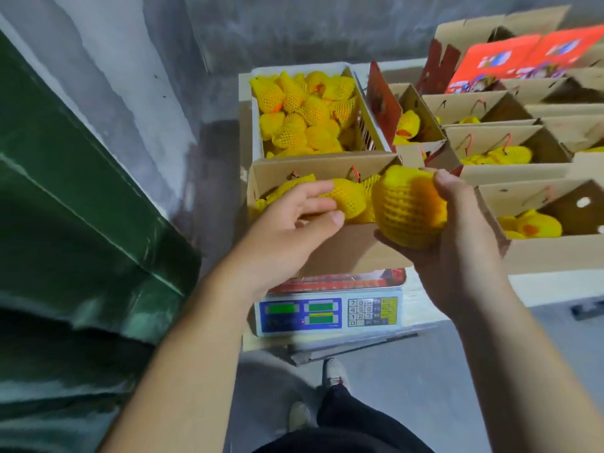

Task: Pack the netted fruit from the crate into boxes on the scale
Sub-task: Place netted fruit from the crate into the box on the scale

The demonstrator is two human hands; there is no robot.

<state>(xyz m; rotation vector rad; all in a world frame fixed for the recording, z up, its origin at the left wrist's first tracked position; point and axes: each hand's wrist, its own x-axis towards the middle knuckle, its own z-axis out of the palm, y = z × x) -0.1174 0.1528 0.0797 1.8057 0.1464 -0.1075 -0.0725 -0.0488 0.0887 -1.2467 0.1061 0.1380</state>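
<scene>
A white crate (256,132) at the back holds several fruits in yellow foam nets (304,112). In front of it an open cardboard box (340,246) stands on the scale (327,313), with several netted fruits inside. My left hand (291,223) reaches over the box's near wall, its fingers loosely extended and touching a netted fruit (349,197) in the box. My right hand (457,230) grips another netted fruit (407,210) just above the box's right end.
Rows of open cardboard boxes (539,253) with netted fruit fill the platform to the right; red printed lids (496,60) stand at the back. A green covered bulk (81,207) rises on the left. My feet (333,374) stand on the grey floor below the scale.
</scene>
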